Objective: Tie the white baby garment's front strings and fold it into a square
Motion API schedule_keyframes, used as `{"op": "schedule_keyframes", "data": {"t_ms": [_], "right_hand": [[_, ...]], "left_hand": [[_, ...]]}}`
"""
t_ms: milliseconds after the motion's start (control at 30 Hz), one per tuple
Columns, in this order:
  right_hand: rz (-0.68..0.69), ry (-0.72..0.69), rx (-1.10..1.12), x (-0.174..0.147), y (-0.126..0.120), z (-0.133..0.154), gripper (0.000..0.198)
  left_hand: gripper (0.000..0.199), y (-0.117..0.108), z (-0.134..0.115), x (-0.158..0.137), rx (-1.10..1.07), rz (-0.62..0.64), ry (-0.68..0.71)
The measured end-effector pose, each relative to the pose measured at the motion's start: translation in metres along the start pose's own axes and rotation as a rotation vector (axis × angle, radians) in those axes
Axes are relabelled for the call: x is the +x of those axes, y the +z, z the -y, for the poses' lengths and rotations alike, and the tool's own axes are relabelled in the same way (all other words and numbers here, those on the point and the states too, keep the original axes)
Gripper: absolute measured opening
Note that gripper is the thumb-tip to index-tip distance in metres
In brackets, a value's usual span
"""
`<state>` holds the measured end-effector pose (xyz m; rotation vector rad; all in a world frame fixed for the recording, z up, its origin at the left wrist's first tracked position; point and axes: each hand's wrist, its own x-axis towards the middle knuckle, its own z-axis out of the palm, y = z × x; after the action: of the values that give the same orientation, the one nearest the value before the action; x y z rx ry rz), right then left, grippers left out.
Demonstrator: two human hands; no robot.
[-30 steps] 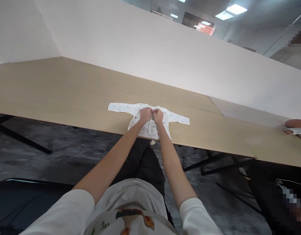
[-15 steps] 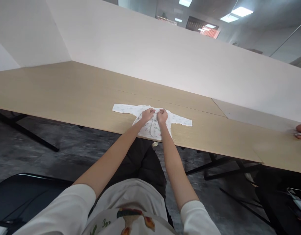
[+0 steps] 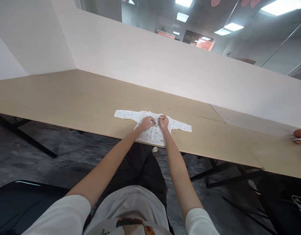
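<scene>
A small white baby shirt [image 3: 149, 134] with a fine print lies spread on the table, both sleeves stretched out sideways and its hem near the front edge. At the upper front, my left hand [image 3: 148, 122] pinches the fabric by the front opening with curled fingers. Just to its right, my right hand [image 3: 163, 122] is closed on the other side of the opening, close to the neckline. The two hands are a small gap apart. What exactly lies between the fingertips is too small to make out.
The long wooden table [image 3: 67, 98] runs across the view, with a white partition [image 3: 145, 62] behind it. Another person's hand [image 3: 299, 133] with something white shows at the far right. A black chair [image 3: 25, 205] stands at lower left.
My left hand has moved slightly down the front opening, while my right hand stays near the neckline. The whole view has tilted up a little. The shirt lies in the same place.
</scene>
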<state>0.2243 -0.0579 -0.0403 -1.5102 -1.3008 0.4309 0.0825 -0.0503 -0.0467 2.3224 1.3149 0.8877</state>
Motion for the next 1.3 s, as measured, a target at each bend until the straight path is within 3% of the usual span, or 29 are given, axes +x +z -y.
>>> {"op": "schedule_keyframes", "data": {"t_ms": [100, 233, 500, 867, 1300], "right_hand": [[0.103, 0.069, 0.026, -0.005, -0.003, -0.004, 0.027], [0.187, -0.001, 0.052, -0.019, -0.005, -0.009, 0.023], [0.2, -0.104, -0.023, -0.026, -0.004, -0.008, 0.023], [0.163, -0.061, 0.043, -0.025, -0.005, -0.011, 0.015], [0.152, 0.03, 0.14, -0.027, -0.007, -0.008, 0.02]], "left_hand": [[0.016, 0.002, 0.004, 0.002, -0.022, -0.004, 0.002], [0.018, 0.005, 0.009, 0.003, -0.023, -0.019, 0.012], [0.027, 0.003, 0.008, 0.001, -0.031, -0.044, 0.045], [0.028, 0.005, 0.014, 0.004, -0.062, -0.003, 0.074], [0.034, 0.001, 0.013, 0.001, -0.117, -0.005, 0.11]]}}
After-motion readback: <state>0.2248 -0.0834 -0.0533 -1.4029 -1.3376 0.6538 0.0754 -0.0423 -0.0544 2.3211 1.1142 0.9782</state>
